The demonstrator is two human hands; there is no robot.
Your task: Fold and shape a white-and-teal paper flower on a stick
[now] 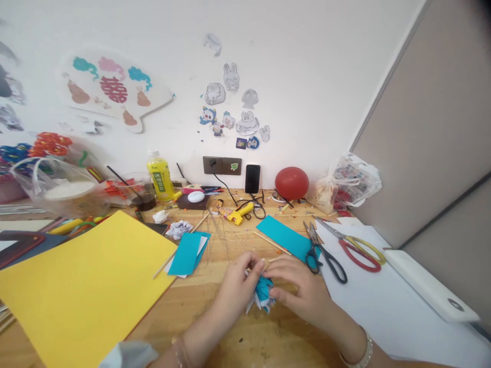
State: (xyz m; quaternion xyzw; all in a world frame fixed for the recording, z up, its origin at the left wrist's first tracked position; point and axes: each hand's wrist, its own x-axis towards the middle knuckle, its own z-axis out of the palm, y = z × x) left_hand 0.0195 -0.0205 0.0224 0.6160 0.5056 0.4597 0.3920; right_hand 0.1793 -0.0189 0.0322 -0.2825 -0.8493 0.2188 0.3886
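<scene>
1. A folded teal paper (263, 295) is held at the near middle of the table (215, 312), pinched between both hands.
2. The left hand (238, 282) is closed on the paper's left side, fingers curled.
3. The right hand (303, 289) is closed on its right side, fingers bent over it.
4. Black scissors (324, 254) are laid just beside the right hand, with red scissors (356, 249) further right.
5. A yellow sheet (88, 291) is spread at the left.

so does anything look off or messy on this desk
Nothing spilled or broken. A crumpled paper wad lies beside the teal sheets, thin sticks lie scattered, and the glue gun lies on its side among cable. The left hand and right hand pinch folded teal paper.
</scene>
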